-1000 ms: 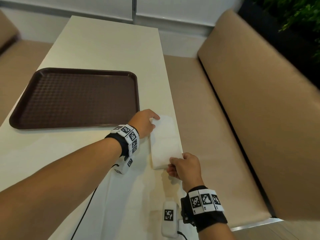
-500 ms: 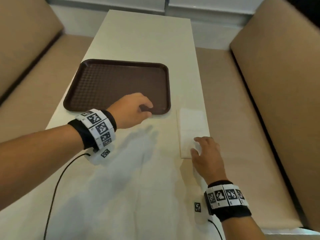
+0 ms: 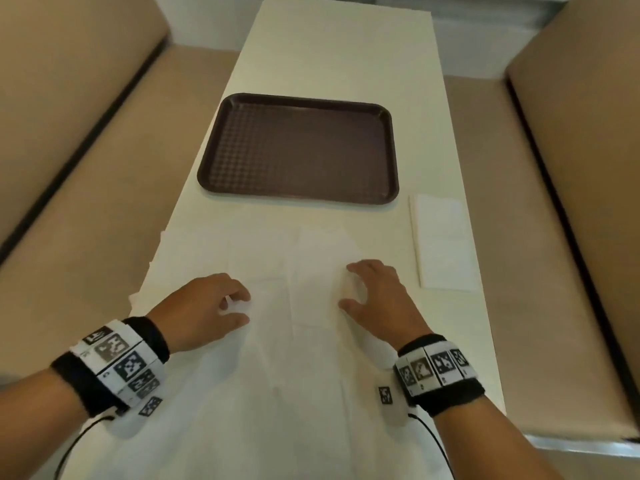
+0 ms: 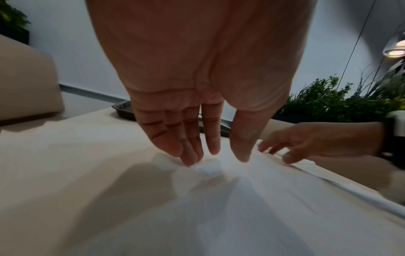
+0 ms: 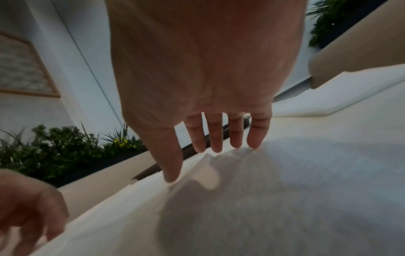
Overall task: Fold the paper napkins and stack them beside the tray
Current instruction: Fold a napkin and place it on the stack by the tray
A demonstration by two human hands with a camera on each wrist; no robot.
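napkins, thin white unfolded paper sheets (image 3: 304,271), lie spread on the cream table (image 3: 346,64) near the brown plastic tray (image 3: 298,147). left hand (image 3: 204,310) and right hand (image 3: 377,296) press down with fingers straight and spread. light, limp, easily torn; likely best pinched at the corners.

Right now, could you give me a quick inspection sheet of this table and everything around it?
Surface: long cream table, unfolded napkins spread over its near end.
Job's things: brown tray, nothing on it; folded napkin stack at its near right corner, apart from it; unfolded napkins under both hands.
Clutter: nothing seen.
Hands: left hand and right hand both rest fingertips on the unfolded napkins; neither visibly grips one.
Cables: black cable runs from the left wrist unit, another from the right.
Surroundings: tan bench seats on both sides; green plants in the background.
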